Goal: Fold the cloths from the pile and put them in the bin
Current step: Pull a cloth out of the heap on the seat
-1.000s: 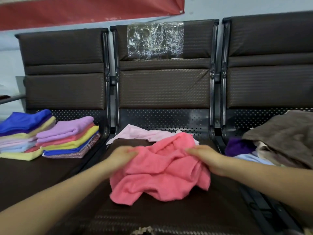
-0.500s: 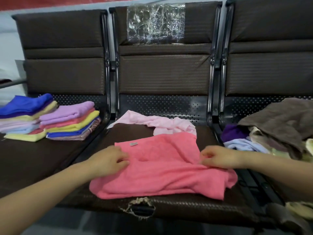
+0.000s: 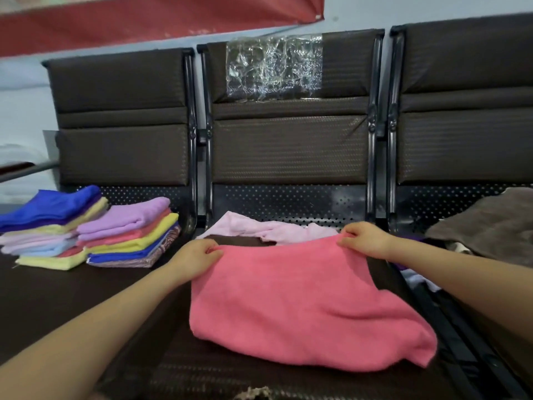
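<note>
A coral-pink cloth (image 3: pixel 300 301) hangs spread over the middle seat (image 3: pixel 178 368) of a dark bench. My left hand (image 3: pixel 196 259) pinches its upper left corner and my right hand (image 3: pixel 364 239) pinches its upper right corner, holding the top edge lifted. A crumpled pale pink cloth (image 3: pixel 259 228) lies behind it at the back of the seat. The unfolded pile (image 3: pixel 490 226), topped by a brown cloth, sits on the right seat. No bin is in view.
Two stacks of folded cloths (image 3: pixel 127 235) in blue, yellow, purple and pink rest on the left seat (image 3: pixel 43 295). Black metal frame bars (image 3: pixel 450 327) separate the seats. A torn patch (image 3: pixel 253 392) shows at the middle seat's front edge. Clear plastic (image 3: pixel 274 67) is taped to the middle backrest.
The pink cloth went from a crumpled heap to lying flat, and now both hands have lifted its far edge up and away, each at a corner.
</note>
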`<state>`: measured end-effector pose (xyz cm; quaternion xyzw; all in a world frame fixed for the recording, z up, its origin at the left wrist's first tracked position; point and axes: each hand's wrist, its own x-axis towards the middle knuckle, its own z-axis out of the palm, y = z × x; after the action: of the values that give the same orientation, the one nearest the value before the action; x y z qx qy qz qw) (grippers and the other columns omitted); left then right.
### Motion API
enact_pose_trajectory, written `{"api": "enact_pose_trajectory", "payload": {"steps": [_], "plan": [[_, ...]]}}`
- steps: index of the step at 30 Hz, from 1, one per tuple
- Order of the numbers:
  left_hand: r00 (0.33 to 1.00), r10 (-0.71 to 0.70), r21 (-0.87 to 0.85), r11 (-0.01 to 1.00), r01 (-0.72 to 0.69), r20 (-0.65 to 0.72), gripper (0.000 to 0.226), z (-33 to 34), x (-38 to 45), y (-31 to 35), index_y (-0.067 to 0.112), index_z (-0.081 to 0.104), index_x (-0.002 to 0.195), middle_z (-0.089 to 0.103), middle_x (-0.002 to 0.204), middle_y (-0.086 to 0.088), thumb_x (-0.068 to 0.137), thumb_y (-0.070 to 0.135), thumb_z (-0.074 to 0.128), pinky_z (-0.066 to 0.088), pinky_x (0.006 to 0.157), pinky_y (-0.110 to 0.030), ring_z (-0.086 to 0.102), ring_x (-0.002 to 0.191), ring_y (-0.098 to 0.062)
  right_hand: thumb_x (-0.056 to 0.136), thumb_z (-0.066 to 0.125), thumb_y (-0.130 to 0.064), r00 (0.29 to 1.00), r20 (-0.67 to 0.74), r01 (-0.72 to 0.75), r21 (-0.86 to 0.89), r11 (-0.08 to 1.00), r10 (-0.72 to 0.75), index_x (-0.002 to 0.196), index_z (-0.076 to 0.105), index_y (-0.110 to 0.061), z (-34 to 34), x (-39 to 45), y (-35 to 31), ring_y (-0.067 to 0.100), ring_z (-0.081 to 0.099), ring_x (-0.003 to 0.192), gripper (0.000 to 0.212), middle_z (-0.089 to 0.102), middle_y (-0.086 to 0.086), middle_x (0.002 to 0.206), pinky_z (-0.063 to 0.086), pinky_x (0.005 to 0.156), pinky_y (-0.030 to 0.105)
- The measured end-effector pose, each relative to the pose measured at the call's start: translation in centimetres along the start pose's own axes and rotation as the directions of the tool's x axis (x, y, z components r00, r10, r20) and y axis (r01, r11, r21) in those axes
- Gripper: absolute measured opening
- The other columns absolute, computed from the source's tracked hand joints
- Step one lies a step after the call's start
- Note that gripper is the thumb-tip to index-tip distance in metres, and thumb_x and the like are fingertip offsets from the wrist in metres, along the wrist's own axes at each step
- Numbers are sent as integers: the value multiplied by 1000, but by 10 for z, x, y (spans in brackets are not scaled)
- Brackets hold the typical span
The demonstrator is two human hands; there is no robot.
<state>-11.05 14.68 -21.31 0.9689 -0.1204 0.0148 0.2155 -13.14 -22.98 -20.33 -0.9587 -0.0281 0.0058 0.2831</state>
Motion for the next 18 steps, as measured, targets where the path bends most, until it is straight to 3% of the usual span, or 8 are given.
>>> {"api": "enact_pose_trajectory", "payload": {"steps": [2,5,9,11,13,15,18], "plan": [[998,-3,75,997,-2,66,15,9,9,-6,19,63,81,68,91,0,92,28,56,45,81,-28,61,91,-17,88,64,-18,993,114,-31,-90,995,41,76,67,-9,7,10,4,11,53,72,15,57,-5,69,37,59,21],[994,-23,92,996,13,108,13,20,24,-10,26,61,81,68,97,3,92,28,54,43,80,-24,61,96,-15,88,63,-20,963,254,-74,-86,994,94,63,60,-20,18,19,3,5,49,64,25,56,-8,66,38,58,15],[987,-38,106,994,22,158,19,31,39,-19,19,69,92,69,102,2,93,27,52,42,82,-23,60,98,-14,86,66,-20,961,263,-78,-43,996,87,59,52,-20,22,28,-5,4,43,58,31,49,-9,61,34,54,16],[984,-8,107,994,-12,180,20,35,43,-23,21,70,88,70,98,2,91,28,52,45,83,-25,61,94,-14,86,67,-22,957,276,-81,-27,996,85,58,52,-20,22,31,-6,5,42,59,32,47,-8,61,33,54,18],[976,47,98,993,-69,212,21,37,47,-27,28,68,72,68,82,5,86,29,53,47,79,-28,62,82,-12,86,67,-23,937,334,-113,-3,994,107,60,54,-19,22,31,-5,8,44,61,30,48,-6,63,35,55,21],[959,102,44,992,-117,265,28,40,47,-25,34,60,58,62,66,10,85,23,58,43,71,-25,56,67,1,87,67,-23,905,401,-160,13,987,141,68,58,-20,23,29,-1,10,50,66,21,53,-4,69,40,58,22],[926,112,-64,993,-95,362,28,36,41,-17,31,62,63,60,60,18,87,17,63,41,67,-17,51,60,7,89,62,-22,897,407,-197,14,980,174,79,63,-20,18,26,2,8,55,70,10,58,-5,76,48,64,24]]}}
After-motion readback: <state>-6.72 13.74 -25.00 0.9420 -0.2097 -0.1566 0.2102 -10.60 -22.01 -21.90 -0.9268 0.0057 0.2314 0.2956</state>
